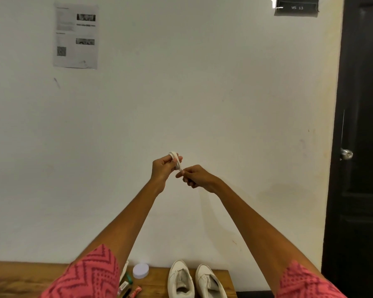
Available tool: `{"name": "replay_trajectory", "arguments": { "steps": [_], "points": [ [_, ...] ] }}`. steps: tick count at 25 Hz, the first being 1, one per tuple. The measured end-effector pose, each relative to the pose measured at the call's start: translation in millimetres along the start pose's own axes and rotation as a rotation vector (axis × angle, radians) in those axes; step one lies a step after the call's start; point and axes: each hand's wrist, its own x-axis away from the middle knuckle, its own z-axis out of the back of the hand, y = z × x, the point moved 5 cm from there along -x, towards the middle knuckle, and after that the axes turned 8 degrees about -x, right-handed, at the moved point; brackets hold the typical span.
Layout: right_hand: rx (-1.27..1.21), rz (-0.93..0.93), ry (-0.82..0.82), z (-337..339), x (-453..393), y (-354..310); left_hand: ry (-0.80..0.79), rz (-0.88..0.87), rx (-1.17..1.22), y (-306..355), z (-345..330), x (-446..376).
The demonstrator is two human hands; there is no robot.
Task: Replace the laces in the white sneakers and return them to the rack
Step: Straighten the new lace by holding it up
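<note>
Two white sneakers stand side by side on a wooden table at the bottom of the view, toes toward the wall, with no laces showing in their eyelets. Both my arms are stretched out high in front of the wall. My left hand grips a coiled white lace wound around its fingers. My right hand pinches the free end of that lace just to the right of the coil.
A round white lid or container and several small packets lie on the table left of the sneakers. A black door with a metal knob stands at the right. A printed sheet hangs on the wall.
</note>
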Motion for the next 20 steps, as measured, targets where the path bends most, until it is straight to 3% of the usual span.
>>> {"name": "replay_trajectory", "arguments": {
  "steps": [2,5,7,12,14,18,20],
  "points": [
    [0.163,0.058,0.022,1,-1,-6,-0.048,-0.081,-0.263,1,4,-3],
    [0.391,0.218,0.194,7,-6,-19,-0.162,-0.185,-0.586,-3,1,-2],
    [0.515,0.225,0.227,8,-9,-24,-0.173,-0.245,-0.751,-7,-2,-1],
    [0.610,0.132,0.097,7,-5,-22,-0.211,-0.331,-0.824,-12,-8,4],
    [0.616,0.044,0.004,6,-4,-17,-0.151,-0.176,-0.613,-14,-2,3],
    [0.621,-0.020,-0.078,-1,0,-6,0.051,0.180,0.246,-13,7,0],
    [0.656,-0.012,-0.149,-13,2,-5,0.094,0.229,0.403,-11,7,0]
  ]
}}
